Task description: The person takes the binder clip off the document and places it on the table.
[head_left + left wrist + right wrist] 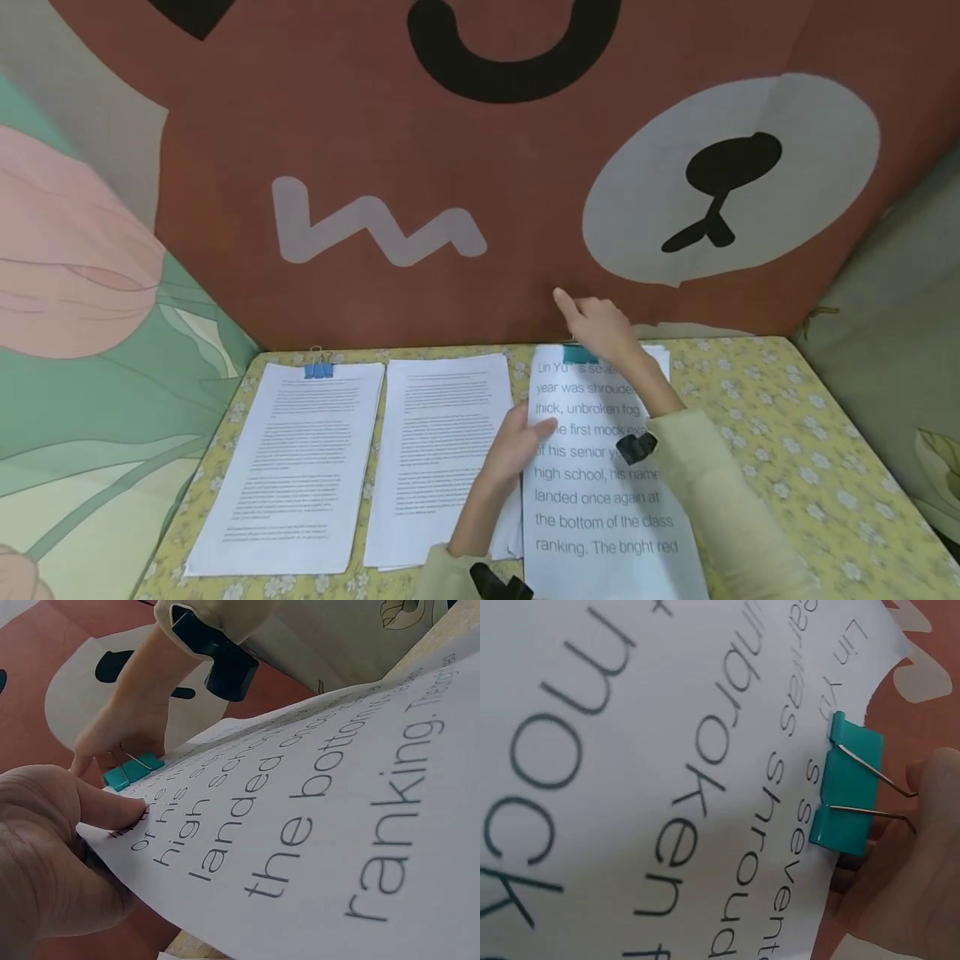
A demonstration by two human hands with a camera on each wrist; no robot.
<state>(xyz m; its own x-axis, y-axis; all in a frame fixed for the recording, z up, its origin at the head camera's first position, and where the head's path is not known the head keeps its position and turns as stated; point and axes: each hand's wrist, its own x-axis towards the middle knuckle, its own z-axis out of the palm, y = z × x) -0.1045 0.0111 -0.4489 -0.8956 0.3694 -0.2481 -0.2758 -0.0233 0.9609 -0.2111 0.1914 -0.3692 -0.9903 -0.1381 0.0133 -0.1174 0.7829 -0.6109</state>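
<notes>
A stack of large-print sheets [600, 500] is raised at the right, with a teal binder clip [580, 354] on its top edge. My left hand [516, 446] grips the stack's left edge, thumb on the printed face and fingers behind. At the top edge, my right hand [600, 327] has its thumb at the clip's wire handles and other fingers behind the clip [851, 787], pinching it. In the left wrist view, the clip [133, 772] sits just below the right hand [127, 731], its wire handles standing up.
Left of the held sheets lies a small-print stack [442, 450], partly under my left arm. Farther left is another stack [292, 475] with a blue binder clip [318, 370]. A flowered yellow cloth [795, 467] covers the table; a brown cartoon-printed panel [525, 275] stands behind.
</notes>
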